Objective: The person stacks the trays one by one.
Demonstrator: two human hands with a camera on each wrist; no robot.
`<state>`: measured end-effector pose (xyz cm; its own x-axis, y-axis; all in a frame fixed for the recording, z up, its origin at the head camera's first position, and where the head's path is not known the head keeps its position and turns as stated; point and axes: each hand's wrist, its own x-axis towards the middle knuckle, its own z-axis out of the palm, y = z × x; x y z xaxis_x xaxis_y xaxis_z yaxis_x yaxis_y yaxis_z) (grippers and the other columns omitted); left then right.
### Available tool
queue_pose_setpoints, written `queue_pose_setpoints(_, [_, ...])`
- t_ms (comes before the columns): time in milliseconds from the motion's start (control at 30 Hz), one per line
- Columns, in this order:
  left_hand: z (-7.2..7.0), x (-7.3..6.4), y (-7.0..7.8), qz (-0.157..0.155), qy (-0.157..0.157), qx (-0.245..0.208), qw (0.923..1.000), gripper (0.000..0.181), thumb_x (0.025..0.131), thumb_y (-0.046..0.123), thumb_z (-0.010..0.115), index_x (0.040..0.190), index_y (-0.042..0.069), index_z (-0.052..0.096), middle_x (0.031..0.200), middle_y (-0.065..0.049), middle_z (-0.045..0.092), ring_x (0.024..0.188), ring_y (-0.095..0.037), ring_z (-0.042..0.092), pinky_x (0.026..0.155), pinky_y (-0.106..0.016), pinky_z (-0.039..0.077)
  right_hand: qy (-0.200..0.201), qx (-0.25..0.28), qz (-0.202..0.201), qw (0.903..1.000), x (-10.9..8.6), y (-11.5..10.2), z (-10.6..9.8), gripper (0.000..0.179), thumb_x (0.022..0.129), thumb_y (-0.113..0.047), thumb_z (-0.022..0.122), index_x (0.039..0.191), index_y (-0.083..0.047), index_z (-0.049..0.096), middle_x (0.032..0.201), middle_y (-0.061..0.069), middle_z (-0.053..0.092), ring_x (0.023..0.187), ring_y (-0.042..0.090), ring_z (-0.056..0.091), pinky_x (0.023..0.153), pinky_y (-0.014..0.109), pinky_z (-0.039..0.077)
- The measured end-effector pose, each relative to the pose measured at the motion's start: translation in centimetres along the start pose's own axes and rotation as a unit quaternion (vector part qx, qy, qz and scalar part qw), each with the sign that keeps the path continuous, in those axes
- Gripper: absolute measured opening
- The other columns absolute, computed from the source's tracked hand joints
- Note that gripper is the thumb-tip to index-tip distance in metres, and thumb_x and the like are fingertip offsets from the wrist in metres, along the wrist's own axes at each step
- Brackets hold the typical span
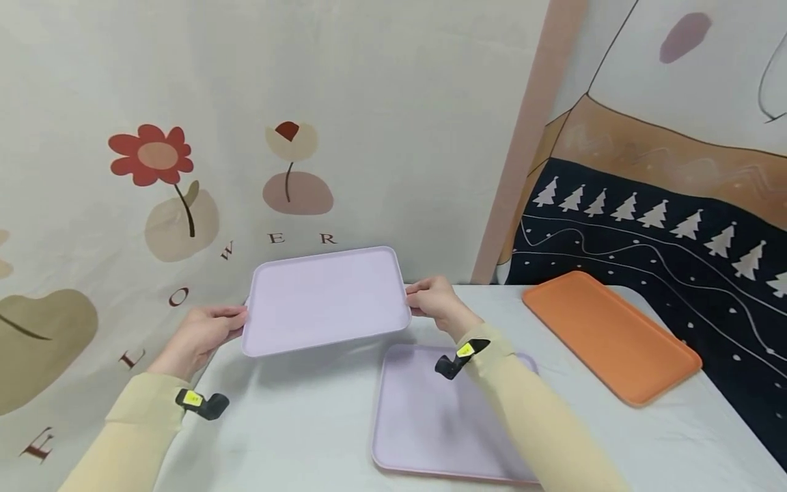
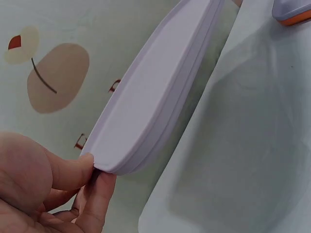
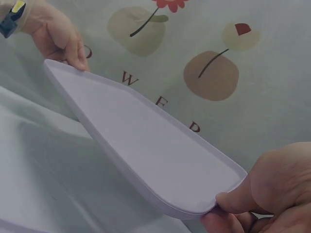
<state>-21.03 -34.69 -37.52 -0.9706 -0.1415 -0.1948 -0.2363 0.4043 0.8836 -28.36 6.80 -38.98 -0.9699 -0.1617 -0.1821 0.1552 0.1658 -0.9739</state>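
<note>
Both hands hold a lilac rectangular tray [image 1: 326,301] up above the white table, its inner face tilted toward me. The left hand [image 1: 205,335] pinches its left short side, thumb on the rim and fingers beneath, as the left wrist view shows. At the opposite short side, the right hand [image 1: 438,301] grips the rim with the thumb on top and the fingers below. Ridge lines run along the outer side of the held tray [image 2: 141,107]. A second lilac tray [image 1: 443,424] lies on the table under the right forearm, which hides part of it.
An orange tray [image 1: 609,335] lies at the table's right edge. In the left wrist view, an orange edge [image 2: 296,18] shows beneath a lilac tray corner. A printed flower curtain [image 1: 399,123] hangs behind the white table [image 1: 295,424]; dark tree-patterned fabric [image 1: 615,232] is at the right.
</note>
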Motion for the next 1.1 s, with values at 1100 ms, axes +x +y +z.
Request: queue_pose_setpoints(1100, [6.3, -1.4, 6.4, 0.061, -0.081, -0.099, 0.9899, 0.05, 0.101, 0.002, 0.07, 0.142, -0.021, 0.051, 0.116, -0.005, 0.072, 0.093, -0.005, 0.072, 0.089, -0.027, 0.061, 0.031, -0.009, -0.008, 0.9994, -7.4, -1.5, -10.9, 0.029, 0.096, 0.008, 0.07, 0.125, 0.011, 0.07, 0.122, 0.025, 0.07, 0.097, 0.027, 0.07, 0.089, 0.038, 0.064])
